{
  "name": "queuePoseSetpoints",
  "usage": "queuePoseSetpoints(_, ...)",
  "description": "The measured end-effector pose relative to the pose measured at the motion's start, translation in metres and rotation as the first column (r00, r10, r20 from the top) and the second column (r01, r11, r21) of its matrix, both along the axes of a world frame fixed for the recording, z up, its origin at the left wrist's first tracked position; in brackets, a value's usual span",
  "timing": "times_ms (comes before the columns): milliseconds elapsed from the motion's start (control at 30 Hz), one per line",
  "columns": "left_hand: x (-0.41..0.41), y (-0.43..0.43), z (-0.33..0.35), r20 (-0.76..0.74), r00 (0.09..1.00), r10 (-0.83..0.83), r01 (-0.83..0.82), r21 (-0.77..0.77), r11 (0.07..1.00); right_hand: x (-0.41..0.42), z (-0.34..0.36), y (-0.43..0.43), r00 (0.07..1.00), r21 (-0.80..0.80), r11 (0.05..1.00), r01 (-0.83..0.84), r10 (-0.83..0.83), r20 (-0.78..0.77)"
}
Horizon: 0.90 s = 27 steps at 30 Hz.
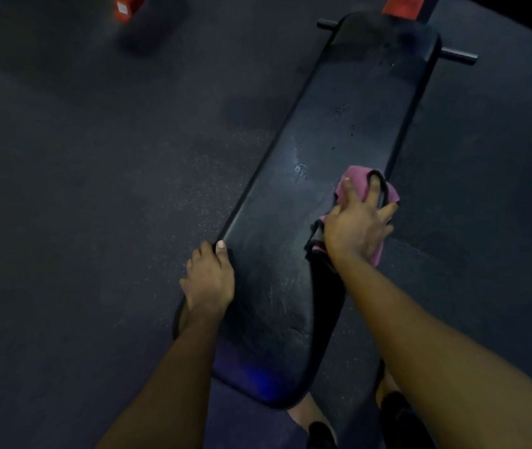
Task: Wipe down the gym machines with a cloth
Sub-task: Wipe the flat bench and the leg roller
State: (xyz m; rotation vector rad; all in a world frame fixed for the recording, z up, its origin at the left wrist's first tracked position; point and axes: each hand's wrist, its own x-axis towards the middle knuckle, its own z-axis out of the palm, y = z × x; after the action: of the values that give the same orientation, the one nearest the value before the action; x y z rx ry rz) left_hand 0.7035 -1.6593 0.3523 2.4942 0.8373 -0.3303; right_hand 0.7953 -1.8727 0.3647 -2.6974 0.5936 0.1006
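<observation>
A long black padded bench [323, 150] runs from the bottom centre up to the right. A pink cloth with a dark trim [357, 179] lies on the bench's right edge, and my right hand [357, 226] presses down on it with spread fingers, one finger tucked under the trim. My left hand [209, 277] holds the bench's left edge near its close end, thumb on top of the pad and fingers curled over the side. Part of the pad near the cloth looks wet and shiny.
Dark speckled rubber floor [96, 189] surrounds the bench. A black crossbar foot [459, 56] sticks out at the bench's far end. Red and black equipment parts sit at the top left [125, 8] and top right [404, 6]. My legs and dark shoes show below the bench.
</observation>
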Motion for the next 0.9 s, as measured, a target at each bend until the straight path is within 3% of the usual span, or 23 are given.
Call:
queuePoseSetpoints(67,0.006,0.001,0.000,0.031,0.999,0.009,-0.008,-0.005,1.000,-0.030,0.004,0.019,0.999,-0.024,0.999,-0.028,0.028,0.015)
queuePoseSetpoints(167,0.022,0.001,0.003,0.067,0.997,0.039,-0.035,-0.064,0.997,-0.091,0.003,0.043,0.978,-0.060,0.976,-0.209,0.209,-0.008)
queuePoseSetpoints(267,0.055,-0.008,0.004,0.073,0.997,-0.001,0.011,-0.142,0.990,-0.049,-0.007,0.017,0.956,-0.037,0.956,-0.291,0.292,0.022)
queuePoseSetpoints(400,0.100,-0.022,0.001,0.033,0.999,-0.013,0.020,-0.208,0.978,0.055,-0.014,-0.015,0.981,-0.052,0.980,-0.190,0.191,0.032)
queuePoseSetpoints(500,0.118,-0.024,-0.002,-0.072,0.997,0.009,-0.021,-0.177,0.984,0.047,-0.006,0.002,0.991,-0.058,0.991,-0.121,0.124,0.050)
queuePoseSetpoints(567,0.122,-0.024,-0.004,-0.091,0.995,0.032,-0.042,-0.112,0.993,-0.001,-0.003,0.021,0.934,-0.109,0.934,-0.341,0.349,0.073)
queuePoseSetpoints(633,0.124,-0.025,-0.005,-0.077,0.996,0.048,-0.052,-0.051,0.997,-0.034,-0.004,0.024,0.786,-0.105,0.789,-0.605,0.613,0.079)
queuePoseSetpoints(733,0.121,-0.026,-0.010,-0.053,0.997,0.062,-0.063,-0.012,0.998,0.014,-0.009,0.002,0.676,-0.115,0.677,-0.727,0.735,0.058)
queuePoseSetpoints(800,0.122,-0.026,-0.010,-0.042,0.997,0.071,-0.071,-0.007,0.997,0.066,-0.011,-0.004,0.712,-0.134,0.708,-0.694,0.702,0.026)
queuePoseSetpoints(900,0.121,-0.027,-0.008,-0.046,0.997,0.069,-0.070,-0.010,0.998,0.104,-0.009,0.004,0.851,-0.074,0.850,-0.522,0.525,0.032)
